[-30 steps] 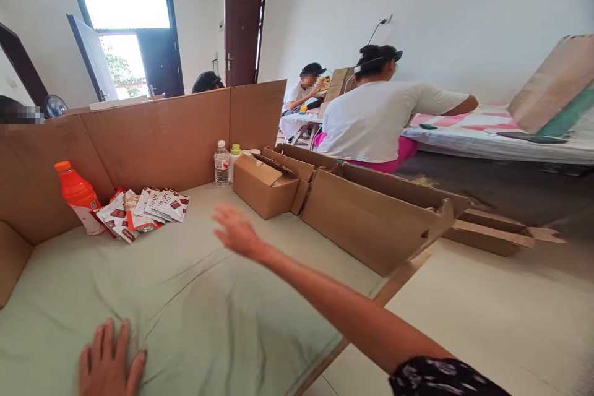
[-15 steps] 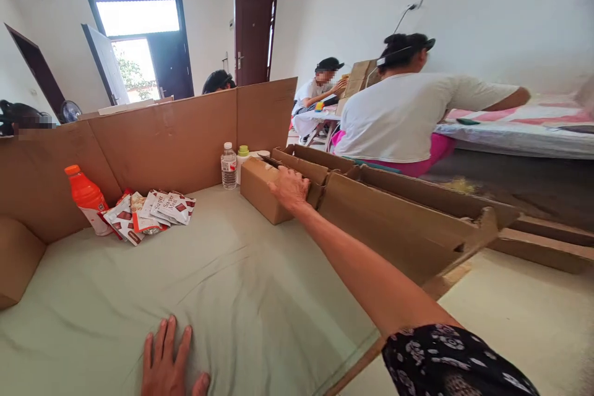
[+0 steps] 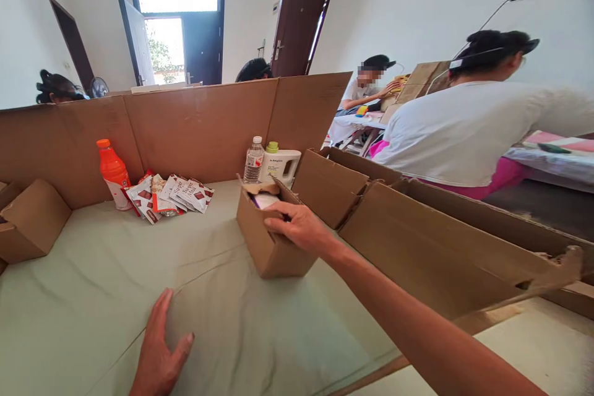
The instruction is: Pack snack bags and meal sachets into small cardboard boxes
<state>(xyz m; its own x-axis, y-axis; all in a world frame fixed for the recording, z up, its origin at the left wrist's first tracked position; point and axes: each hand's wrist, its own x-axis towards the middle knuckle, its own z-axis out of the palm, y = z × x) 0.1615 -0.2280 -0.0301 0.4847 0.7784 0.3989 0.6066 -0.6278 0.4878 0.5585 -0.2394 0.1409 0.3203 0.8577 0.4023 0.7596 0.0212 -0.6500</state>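
A small cardboard box (image 3: 273, 253) stands on the pale green cloth (image 3: 223, 328), with its top open and a white and purple item (image 3: 264, 200) showing inside. My right hand (image 3: 297, 226) grips the near rim of this box; some fingertips are hidden inside. Nearer to me, my left hand (image 3: 162, 346) hovers at or just over the cloth, open, thumb apart from the fingers and nothing in it. Behind the box are a clear water bottle (image 3: 253, 161) and a white jug with a green cap (image 3: 281, 164).
An orange-capped bottle (image 3: 112, 173) and several sachets (image 3: 169, 198) lie by the cardboard wall (image 3: 199, 130). Another cardboard box (image 3: 37, 223) sits at far left. Long cardboard compartments (image 3: 431, 247) line the right side. Other people, one in a white shirt (image 3: 464, 130), are beyond.
My right hand has brought the box toward me, away from the wall, and its open top now shows. My left hand has turned on its side. The view has swung left.
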